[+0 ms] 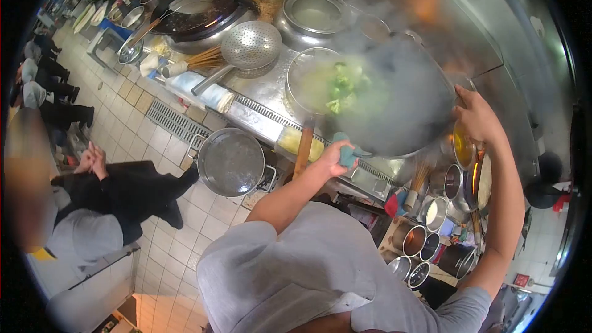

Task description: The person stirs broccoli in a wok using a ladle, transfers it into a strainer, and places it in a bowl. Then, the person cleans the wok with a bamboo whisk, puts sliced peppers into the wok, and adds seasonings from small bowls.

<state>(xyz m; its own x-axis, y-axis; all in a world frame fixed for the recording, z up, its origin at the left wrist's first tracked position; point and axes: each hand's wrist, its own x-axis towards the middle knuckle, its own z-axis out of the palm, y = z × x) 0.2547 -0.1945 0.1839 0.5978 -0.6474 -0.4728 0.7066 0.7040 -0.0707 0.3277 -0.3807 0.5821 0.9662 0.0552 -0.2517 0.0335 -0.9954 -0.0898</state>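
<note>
My left hand (339,158) is closed round a green cloth (349,152) at the near handle of a large dark wok (414,142). The wok is tilted to the left over the stove, and thick steam veils its inside. Green vegetable pieces that look like broccoli (340,89) lie at its left side, over a round strainer (295,80) with a wooden handle (304,148). At the wok's right rim my right hand (476,115) is closed; steam and the fingers hide what it grips.
A perforated ladle (251,44) rests on the counter beside a steel pot (314,12). Another wok (194,9) stands farther left. A large pot (230,161) is below the counter edge. Sauce containers (409,238) sit at right. A person (92,222) stands at left.
</note>
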